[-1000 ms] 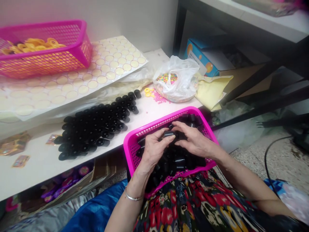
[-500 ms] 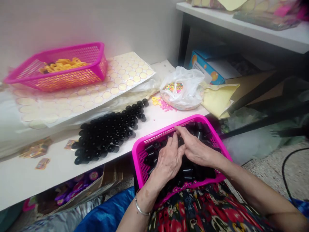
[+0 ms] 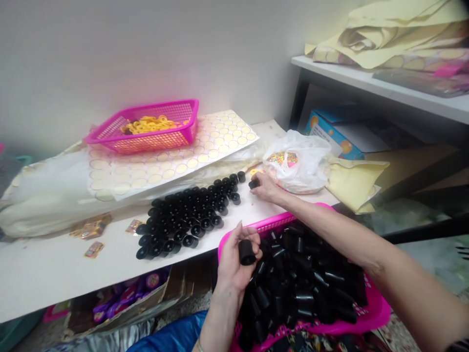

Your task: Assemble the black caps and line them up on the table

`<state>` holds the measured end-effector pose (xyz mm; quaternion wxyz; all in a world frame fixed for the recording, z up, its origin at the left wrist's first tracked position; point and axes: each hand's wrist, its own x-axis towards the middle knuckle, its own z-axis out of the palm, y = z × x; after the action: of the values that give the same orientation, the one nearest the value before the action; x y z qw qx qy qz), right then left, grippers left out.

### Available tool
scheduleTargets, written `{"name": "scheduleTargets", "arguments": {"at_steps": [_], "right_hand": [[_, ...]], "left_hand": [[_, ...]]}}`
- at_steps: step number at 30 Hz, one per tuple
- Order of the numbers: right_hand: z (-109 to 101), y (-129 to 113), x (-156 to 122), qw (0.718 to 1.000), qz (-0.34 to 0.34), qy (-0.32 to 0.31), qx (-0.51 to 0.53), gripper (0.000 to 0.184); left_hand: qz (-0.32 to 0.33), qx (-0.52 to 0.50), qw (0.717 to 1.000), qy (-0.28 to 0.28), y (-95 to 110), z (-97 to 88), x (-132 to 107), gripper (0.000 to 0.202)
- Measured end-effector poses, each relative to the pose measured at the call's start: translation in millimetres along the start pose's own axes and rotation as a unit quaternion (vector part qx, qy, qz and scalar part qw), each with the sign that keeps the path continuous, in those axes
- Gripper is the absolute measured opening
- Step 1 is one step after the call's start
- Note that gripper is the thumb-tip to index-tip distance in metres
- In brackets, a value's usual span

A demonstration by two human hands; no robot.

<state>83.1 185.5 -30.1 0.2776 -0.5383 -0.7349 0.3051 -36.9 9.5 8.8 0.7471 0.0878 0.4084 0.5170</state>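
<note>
My left hand (image 3: 234,256) is raised over the near pink basket (image 3: 377,313), fingers curled round one black cap (image 3: 246,252). The basket sits on my lap, heaped with several loose black caps (image 3: 304,283). My right hand (image 3: 264,187) reaches out onto the white table (image 3: 54,269) and pinches another black cap (image 3: 253,184) at the right end of a packed cluster of black caps (image 3: 190,215) set in rows on the table.
A second pink basket (image 3: 120,139) of yellow rings stands at the back on a sheet of round stickers (image 3: 176,164). A white plastic bag (image 3: 308,168) of coloured beads lies right of the cluster. Small picture cards (image 3: 91,230) lie at left. A shelf (image 3: 384,88) rises at right.
Both hands were together inside the near basket. My right hand has since reached out to the table's cap cluster with a cap; my left hand has lifted one cap. The view tilted upward.
</note>
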Motion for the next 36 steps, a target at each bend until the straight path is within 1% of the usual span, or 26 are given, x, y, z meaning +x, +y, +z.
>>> {"name": "scheduleTargets", "arguments": {"at_steps": [2,7,9,12,15,17,19,20,21,22,23,24,25,27,29,31,33,36], "right_hand": [[10.0,2.1,11.8,1.0,0.009,0.002,-0.023,0.027],[17.2,-0.7,27.9,0.998,0.002,0.005,-0.063,0.03],[20.8,-3.3,34.3,0.998,-0.004,-0.001,-0.066,0.03],[28.6,-5.9,41.9,0.998,-0.007,-0.008,-0.057,0.033],[30.1,-8.1,42.0,0.999,-0.004,-0.007,-0.039,0.032],[23.6,-12.7,35.1,1.0,-0.006,-0.002,-0.023,0.029],[11.6,-21.9,21.4,1.0,-0.013,0.001,-0.008,0.018],[4.4,-28.1,12.0,1.0,-0.023,-0.007,0.006,0.012],[-2.9,-35.1,1.1,0.999,-0.035,-0.024,0.024,0.009],[-9.9,-42.5,-11.1,0.995,-0.059,-0.058,0.052,0.015],[-16.1,-49.6,-24.2,0.983,-0.096,-0.114,0.109,0.019],[-21.1,-56.1,-37.7,0.963,-0.132,-0.171,0.158,0.02],[-24.6,-61.5,-50.9,0.948,-0.165,-0.198,0.189,0.02],[-26.7,-68.5,-73.6,0.93,-0.227,-0.22,0.188,0.03],[-23.7,-70.5,-87.9,0.928,-0.281,-0.193,0.15,0.032],[-18.7,-68.7,-91.7,0.93,-0.306,-0.157,0.128,0.027],[-14.7,-63.9,-86.2,0.935,-0.303,-0.129,0.129,0.024],[-12.5,-54.1,-69.4,0.955,-0.26,-0.091,0.112,0.018]], "left_hand": [[-0.029,-0.049,0.998,0.004,1.3,-3.4,-1.9,0.028],[-0.031,-0.084,0.996,0.005,-0.5,-7.2,-4.1,0.025],[-0.03,-0.091,0.995,0.009,-0.8,-6.3,-3.4,0.024],[-0.031,-0.105,0.993,0.032,0.9,-4.3,-3.0,0.018],[-0.028,-0.12,0.991,0.053,4.4,-3.9,-4.2,0.016],[-0.016,-0.13,0.99,0.058,7.0,-4.1,-4.2,0.018],[0.006,-0.141,0.988,0.062,9.9,-3.4,-2.2,0.02],[0.021,-0.147,0.987,0.067,11.3,-2.4,-0.3,0.02],[0.04,-0.154,0.985,0.072,12.7,-1.0,1.9,0.019],[0.062,-0.163,0.982,0.078,14.1,0.8,4.4,0.017],[0.085,-0.174,0.978,0.084,15.4,2.9,6.9,0.015],[0.105,-0.183,0.973,0.089,16.6,5.3,9.1,0.013],[0.119,-0.189,0.97,0.093,17.6,7.7,11.0,0.014],[0.122,-0.196,0.968,0.096,19.0,11.9,13.4,0.016],[0.109,-0.198,0.969,0.102,19.6,14.4,14.6,0.022],[0.106,-0.198,0.969,0.099,19.6,14.3,15.5,0.027],[0.121,-0.188,0.972,0.076,19.4,11.7,16.4,0.028],[0.139,-0.154,0.977,0.04,19.1,4.5,17.1,0.021]]}}
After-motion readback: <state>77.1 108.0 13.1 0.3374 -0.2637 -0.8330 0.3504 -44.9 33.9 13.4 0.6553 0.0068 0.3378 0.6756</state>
